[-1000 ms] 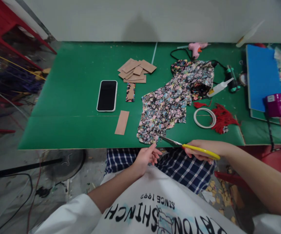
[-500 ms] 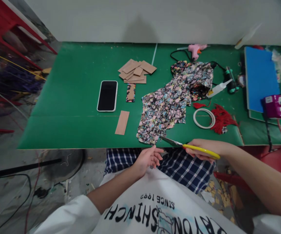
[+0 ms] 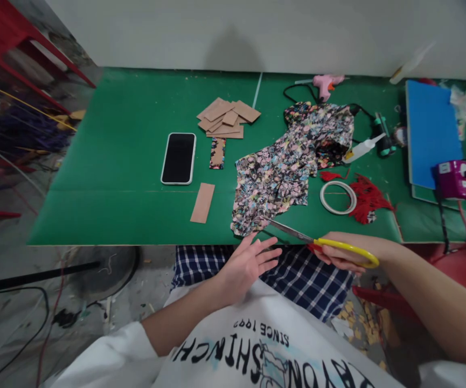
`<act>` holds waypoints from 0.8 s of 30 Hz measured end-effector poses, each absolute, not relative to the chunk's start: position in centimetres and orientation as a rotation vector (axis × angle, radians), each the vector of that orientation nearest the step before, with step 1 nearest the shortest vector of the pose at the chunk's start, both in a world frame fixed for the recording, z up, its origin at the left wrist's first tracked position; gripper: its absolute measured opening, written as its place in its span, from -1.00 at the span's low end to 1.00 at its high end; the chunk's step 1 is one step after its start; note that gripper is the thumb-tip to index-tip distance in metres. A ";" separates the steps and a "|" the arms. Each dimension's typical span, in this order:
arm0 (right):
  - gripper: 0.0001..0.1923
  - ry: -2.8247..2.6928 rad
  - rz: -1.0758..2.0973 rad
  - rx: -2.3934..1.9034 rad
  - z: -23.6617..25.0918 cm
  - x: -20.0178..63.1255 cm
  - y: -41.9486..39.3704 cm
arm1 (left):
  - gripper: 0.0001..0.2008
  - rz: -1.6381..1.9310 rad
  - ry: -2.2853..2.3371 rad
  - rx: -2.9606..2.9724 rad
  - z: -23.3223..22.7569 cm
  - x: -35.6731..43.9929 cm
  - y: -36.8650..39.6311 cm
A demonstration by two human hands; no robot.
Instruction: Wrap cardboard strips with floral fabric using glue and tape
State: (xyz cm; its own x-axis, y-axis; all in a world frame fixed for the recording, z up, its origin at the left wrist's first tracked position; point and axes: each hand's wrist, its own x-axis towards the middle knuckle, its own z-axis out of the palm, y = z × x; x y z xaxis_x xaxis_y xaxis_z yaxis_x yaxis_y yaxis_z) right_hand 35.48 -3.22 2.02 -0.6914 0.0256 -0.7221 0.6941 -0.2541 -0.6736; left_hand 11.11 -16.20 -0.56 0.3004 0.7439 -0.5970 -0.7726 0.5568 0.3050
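My right hand (image 3: 340, 257) grips a pair of scissors (image 3: 291, 230) with yellow and red handles. The blades point left, and their tips lie at the near edge of a floral fabric piece (image 3: 271, 178). My left hand (image 3: 243, 268) is at the table's front edge, its fingers spread, just below the fabric's lower corner. Whether a fingertip touches the cloth, I cannot tell. Left of the fabric lie a single cardboard strip (image 3: 202, 203) and a small strip edged in floral cloth (image 3: 217, 153). A pile of cardboard pieces (image 3: 227, 119) sits above them.
A phone (image 3: 178, 159) lies on the green table (image 3: 107, 145). Toward the right are a tape roll (image 3: 322, 206), red tassels (image 3: 368, 200), a glue bottle (image 3: 362, 149), a pink glue gun (image 3: 325, 86), a blue board (image 3: 435, 129) and a purple box (image 3: 458, 179).
My left hand has risen toward the fabric and its fingers have spread. The scissors' handles have shifted slightly right, and the fabric's lower left corner has moved a little right and up.
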 end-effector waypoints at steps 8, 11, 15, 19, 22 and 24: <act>-0.46 1.572 -2.017 0.862 2.7 35.4 -3.5 | -0.71 1.212 0.865 -0.084 -0.2 11.8 -15.0; -0.46 1.579 -1.996 0.883 2.7 35.1 -3.6 | -0.73 1.254 0.956 -0.072 -0.3 11.9 -14.1; -0.46 1.582 -1.970 0.888 2.3 35.2 -3.7 | -0.72 1.215 1.084 -0.030 -0.8 12.0 -13.7; -0.49 1.694 -1.991 0.811 2.0 35.8 -3.9 | -0.69 1.158 1.121 -0.016 -1.0 12.2 -13.8; -0.51 1.736 -1.923 0.765 1.6 36.5 -3.9 | -0.67 1.108 1.139 -0.004 -0.9 12.3 -14.1; -0.54 1.728 -1.871 0.767 1.3 36.8 -3.9 | -0.66 1.073 1.138 0.002 -0.8 12.3 -14.2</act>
